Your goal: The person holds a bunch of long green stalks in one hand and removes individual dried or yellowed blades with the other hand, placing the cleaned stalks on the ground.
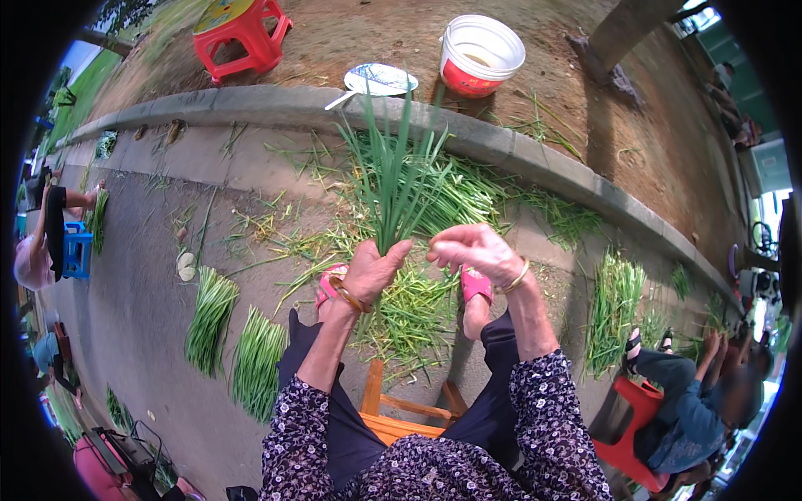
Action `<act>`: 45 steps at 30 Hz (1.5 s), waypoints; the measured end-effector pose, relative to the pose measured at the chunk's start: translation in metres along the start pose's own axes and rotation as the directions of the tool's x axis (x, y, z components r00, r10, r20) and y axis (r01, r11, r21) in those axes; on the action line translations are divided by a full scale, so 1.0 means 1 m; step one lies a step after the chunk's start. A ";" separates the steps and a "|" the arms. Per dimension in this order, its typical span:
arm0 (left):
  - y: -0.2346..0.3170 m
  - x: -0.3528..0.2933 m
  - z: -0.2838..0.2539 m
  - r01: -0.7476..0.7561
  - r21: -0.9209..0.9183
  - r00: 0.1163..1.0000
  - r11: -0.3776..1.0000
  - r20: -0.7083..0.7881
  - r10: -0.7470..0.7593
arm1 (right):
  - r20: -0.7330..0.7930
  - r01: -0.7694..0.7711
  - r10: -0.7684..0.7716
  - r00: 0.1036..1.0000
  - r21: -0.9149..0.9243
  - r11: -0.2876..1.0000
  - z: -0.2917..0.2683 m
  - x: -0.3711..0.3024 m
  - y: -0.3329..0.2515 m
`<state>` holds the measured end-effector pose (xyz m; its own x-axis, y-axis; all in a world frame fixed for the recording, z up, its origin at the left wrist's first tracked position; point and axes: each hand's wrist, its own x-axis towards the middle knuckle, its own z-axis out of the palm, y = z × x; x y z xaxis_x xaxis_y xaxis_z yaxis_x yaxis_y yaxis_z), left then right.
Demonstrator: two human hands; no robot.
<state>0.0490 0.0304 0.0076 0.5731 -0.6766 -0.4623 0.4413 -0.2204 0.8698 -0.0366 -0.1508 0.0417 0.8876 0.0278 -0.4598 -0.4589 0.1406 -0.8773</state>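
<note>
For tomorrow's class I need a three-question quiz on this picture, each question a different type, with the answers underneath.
1. Multiple choice. What does the left hand hold?
A. a fan
B. a bunch of long green stalks
C. nothing

2. True or false: the white-and-red bucket stands on the brown soil beyond the kerb.

3. Fill the gap: the shoes on the person's feet are ____ in colour.

Key: 1 B; 2 true; 3 pink.
</note>
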 end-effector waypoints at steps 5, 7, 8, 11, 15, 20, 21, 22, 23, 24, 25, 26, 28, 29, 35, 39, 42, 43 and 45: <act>0.001 0.002 0.012 -0.204 0.789 0.820 0.579 -0.185 0.542 | 0.084 0.136 -0.121 0.989 -0.208 0.969 0.019 0.013 0.026; 0.002 -0.002 0.011 -0.178 0.882 0.766 0.436 -0.154 0.624 | 0.113 0.170 -0.159 0.981 -0.094 0.981 0.034 0.014 0.022; 0.001 -0.002 0.010 -0.182 0.913 0.751 0.364 -0.110 0.652 | 0.126 0.184 -0.179 0.976 -0.035 0.982 0.039 0.014 0.019; -0.001 -0.003 0.009 -0.159 0.965 0.703 0.209 -0.038 0.710 | 0.198 0.145 -0.141 0.970 -0.005 0.989 0.047 0.013 0.011; -0.001 -0.002 0.014 -0.161 0.981 0.692 0.107 0.035 0.721 | 0.035 0.212 -0.217 0.976 0.106 0.972 0.051 0.018 0.037; 0.001 -0.005 0.017 -0.150 0.985 0.695 0.090 0.040 0.718 | 0.084 0.115 -0.150 0.985 0.326 0.939 0.052 0.021 0.047; 0.000 -0.004 0.017 -0.156 0.984 0.675 0.087 0.041 0.737 | 0.058 0.123 -0.158 0.986 0.394 0.911 0.056 0.021 0.044; -0.001 -0.003 0.017 -0.162 0.983 0.654 0.085 0.043 0.755 | 0.030 0.132 -0.164 0.986 0.459 0.879 0.060 0.019 0.038; -0.002 -0.003 0.018 -0.169 0.982 0.633 0.082 0.044 0.773 | 0.002 0.142 -0.168 0.986 0.522 0.841 0.063 0.018 0.035; -0.002 -0.002 0.019 -0.173 0.981 0.642 0.089 0.044 0.765 | -0.042 0.150 -0.154 0.987 0.567 0.810 0.063 0.019 0.036; -0.002 -0.001 0.021 -0.178 0.979 0.651 0.095 0.044 0.758 | -0.084 0.160 -0.137 0.987 0.611 0.775 0.063 0.020 0.037; -0.003 -0.001 0.022 -0.182 0.978 0.660 0.102 0.045 0.750 | -0.126 0.172 -0.119 0.985 0.652 0.738 0.061 0.021 0.038; -0.005 -0.004 0.020 -0.152 0.987 0.675 0.052 0.065 0.735 | -0.146 0.185 -0.115 0.983 0.715 0.674 0.061 0.018 0.029; -0.006 -0.005 0.019 -0.136 0.990 0.683 0.026 0.075 0.726 | -0.156 0.191 -0.112 0.981 0.744 0.640 0.061 0.019 0.025; -0.007 -0.002 0.024 -0.149 0.987 0.653 -0.055 0.140 0.745 | -0.219 0.301 -0.209 0.953 0.761 0.574 0.051 0.024 0.034; -0.011 -0.002 0.027 -0.167 0.986 0.708 -0.010 0.126 0.695 | -0.275 0.325 -0.173 0.946 0.798 0.508 0.046 0.025 0.028; -0.015 -0.003 0.029 -0.189 0.981 0.726 0.045 0.108 0.679 | -0.272 0.336 -0.201 0.941 0.823 0.457 0.040 0.029 0.026; -0.016 -0.003 0.031 -0.202 0.976 0.743 0.086 0.096 0.662 | -0.265 0.335 -0.219 0.939 0.844 0.418 0.039 0.029 0.028; -0.018 -0.003 0.032 -0.222 0.961 0.777 0.167 0.072 0.625 | -0.250 0.327 -0.255 0.934 0.883 0.335 0.037 0.031 0.033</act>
<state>0.0171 0.0136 -0.0014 0.6719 -0.7141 0.1965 -0.7172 -0.5610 0.4133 -0.0233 -0.1086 0.0033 0.9360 -0.2569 -0.2405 0.1724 0.9306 -0.3230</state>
